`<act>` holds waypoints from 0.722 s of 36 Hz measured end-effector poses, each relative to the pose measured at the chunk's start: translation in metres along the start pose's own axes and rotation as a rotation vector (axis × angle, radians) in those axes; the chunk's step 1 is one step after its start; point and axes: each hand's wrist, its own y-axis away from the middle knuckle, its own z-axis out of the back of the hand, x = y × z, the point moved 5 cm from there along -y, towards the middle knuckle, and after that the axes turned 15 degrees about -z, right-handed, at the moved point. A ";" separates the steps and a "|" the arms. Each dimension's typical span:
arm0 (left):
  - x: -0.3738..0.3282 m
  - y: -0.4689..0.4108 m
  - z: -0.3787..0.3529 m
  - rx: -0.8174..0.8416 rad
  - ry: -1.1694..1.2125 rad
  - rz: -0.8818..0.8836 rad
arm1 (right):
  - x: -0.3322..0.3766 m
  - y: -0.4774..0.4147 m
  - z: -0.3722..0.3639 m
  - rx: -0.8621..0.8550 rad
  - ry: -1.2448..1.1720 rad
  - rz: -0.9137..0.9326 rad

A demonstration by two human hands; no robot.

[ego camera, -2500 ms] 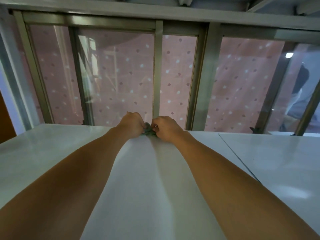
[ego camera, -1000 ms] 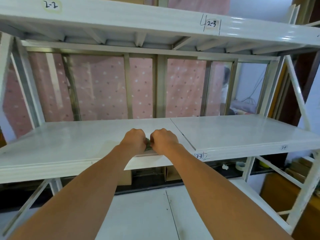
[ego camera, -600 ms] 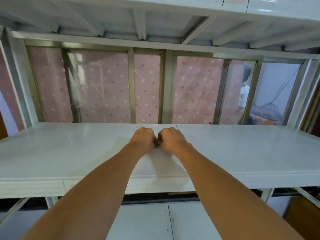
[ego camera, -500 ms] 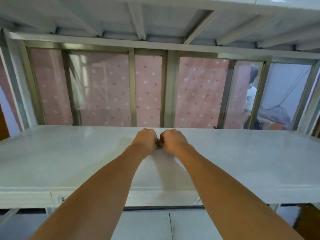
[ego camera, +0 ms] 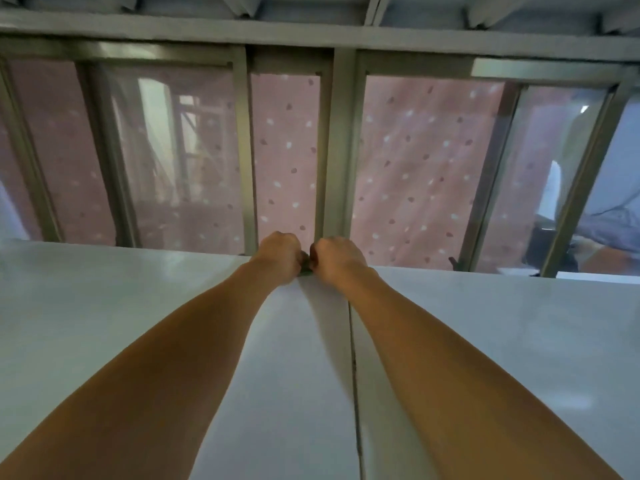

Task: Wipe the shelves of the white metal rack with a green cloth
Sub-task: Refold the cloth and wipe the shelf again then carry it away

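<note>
Head-camera view showed a person's left hand (ego camera: pixel 280 255) and right hand (ego camera: pixel 335 258) fisted side by side on a bunched green cloth (ego camera: pixel 306 268), pressing it onto the white metal rack shelf (ego camera: pixel 104 306) near its back edge, apparently to scrub.

Behind the rack stands a window frame (ego camera: pixel 334 150) with glass panes, backed by a pink dotted curtain (ego camera: pixel 419 168). A person (ego camera: pixel 595 209) shows at far right.
</note>
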 end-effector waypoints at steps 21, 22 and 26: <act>-0.049 0.019 -0.006 0.006 0.054 -0.010 | -0.045 0.040 0.028 0.023 -0.004 -0.018; -0.051 0.026 -0.004 0.013 0.059 -0.013 | -0.044 0.048 0.031 0.036 0.004 -0.020; -0.059 0.061 0.006 0.019 0.051 -0.027 | -0.038 0.083 0.041 0.058 0.030 -0.024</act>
